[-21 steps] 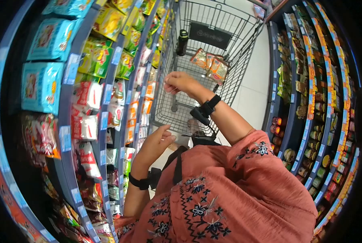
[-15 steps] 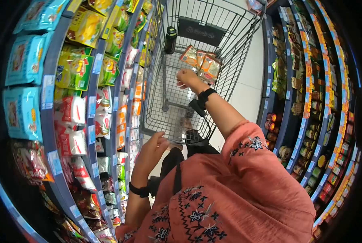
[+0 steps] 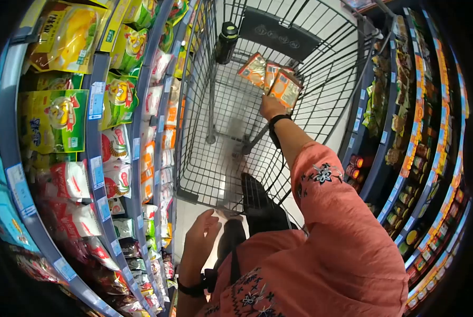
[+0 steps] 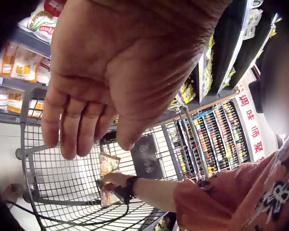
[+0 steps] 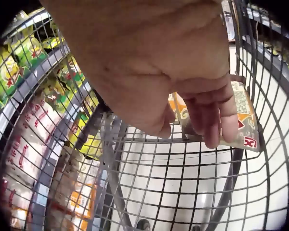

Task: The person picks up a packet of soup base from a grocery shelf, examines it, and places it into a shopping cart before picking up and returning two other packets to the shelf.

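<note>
The right hand [image 3: 272,107] is at the orange packet [image 3: 285,90] lying in the cart [image 3: 231,100], fingers loosely bent, thumb apart; the left hand [image 4: 120,72] hangs outside the cart, fingers loosely extended.

Your right hand [image 3: 272,107] is at the near edge of the orange packets [image 3: 284,91] in the cart [image 3: 194,196]; a dark bottle [image 3: 226,43] stands beyond your fingers, to their left.
</note>
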### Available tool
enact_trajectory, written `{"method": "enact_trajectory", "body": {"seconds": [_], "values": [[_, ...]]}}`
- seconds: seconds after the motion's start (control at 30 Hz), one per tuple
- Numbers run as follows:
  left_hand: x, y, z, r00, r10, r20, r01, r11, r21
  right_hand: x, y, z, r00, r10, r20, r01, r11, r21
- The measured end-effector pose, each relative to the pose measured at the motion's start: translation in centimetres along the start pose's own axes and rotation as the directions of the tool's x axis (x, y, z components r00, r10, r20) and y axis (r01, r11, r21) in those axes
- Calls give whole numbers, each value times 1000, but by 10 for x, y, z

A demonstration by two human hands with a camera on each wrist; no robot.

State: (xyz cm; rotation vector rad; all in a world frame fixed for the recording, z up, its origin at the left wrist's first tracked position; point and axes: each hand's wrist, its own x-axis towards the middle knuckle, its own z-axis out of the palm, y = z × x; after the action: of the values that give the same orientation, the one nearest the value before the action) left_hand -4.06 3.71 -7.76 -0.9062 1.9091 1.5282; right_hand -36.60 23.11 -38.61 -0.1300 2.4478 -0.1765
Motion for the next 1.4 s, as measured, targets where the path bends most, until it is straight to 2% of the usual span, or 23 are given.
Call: {"method": "enact_trajectory", "body": {"seconds": [0.07, 0.13, 0.23, 0.33, 0.47, 0.5, 0.63, 0.73, 0.77, 0.8, 0.87, 0.93, 1.0, 1.13, 1.2, 1.3, 1.4], "values": [[7, 1, 0, 997, -78, 6, 78, 997, 18, 8, 1, 11, 999, -5, 49, 9, 997, -75], [9, 1, -2, 996, -90, 3, 89, 996, 27, 19, 4, 18, 993, -4, 117, 20, 990, -139], [12, 3, -7, 996, -84, -13, 84, 996, 9, 10, -1, 7, 993, 68, 92, -55, 988, -143], [10, 2, -11, 994, -104, -41, 103, 995, -9, 27, 8, 22, 1000, 4, 31, 0, 991, -134], [2, -7, -10, 990, -129, -54, 129, 992, -19, 36, 20, 24, 999, -5, -43, -5, 976, -218], [1, -10, -9, 990, -130, -58, 129, 991, -23, 20, 13, 4, 1000, -3, -4, 2, 986, -169], [-9, -10, -10, 997, -49, -67, 47, 998, -34, 15, 19, -7, 993, -69, -100, 67, 997, -25], [-17, -14, -12, 996, 28, -83, -33, 997, -68, 20, 14, -23, 996, -48, -76, 49, 999, 15], [-20, -13, -13, 995, 41, -91, -47, 997, -67, 17, 13, -29, 984, -78, -162, 82, 996, 22], [-23, -12, -14, 993, 56, -100, -63, 996, -66, 10, 9, -42, 994, -57, -98, 73, 984, 165], [-29, -15, -16, 988, 113, -103, -123, 988, -96, -11, -1, -77, 998, -56, 37, 34, 898, 438], [-37, -16, -19, 981, 167, -95, -176, 979, -99, -66, -25, -124, 997, -65, 44, 16, 724, 690], [-43, -10, -23, 974, 212, -79, -219, 972, -82, -97, -29, -138, 979, -201, 20, 98, 560, 823], [-33, -25, -30, 961, 275, 9, -270, 949, -164, -185, -47, -172, 882, -405, -241, 397, 363, 843], [-35, -9, -33, 961, 273, 51, -244, 916, -318, -261, -66, -199, 802, -467, -373, 514, 219, 829], [-37, 7, -34, 938, 341, 60, -257, 803, -538, -356, -81, -224, 788, -485, -379, 499, 144, 854], [-56, 36, -42, 908, 405, 104, -144, 535, -832, -420, -93, -221, 719, -568, -401, 522, 60, 851]]}}
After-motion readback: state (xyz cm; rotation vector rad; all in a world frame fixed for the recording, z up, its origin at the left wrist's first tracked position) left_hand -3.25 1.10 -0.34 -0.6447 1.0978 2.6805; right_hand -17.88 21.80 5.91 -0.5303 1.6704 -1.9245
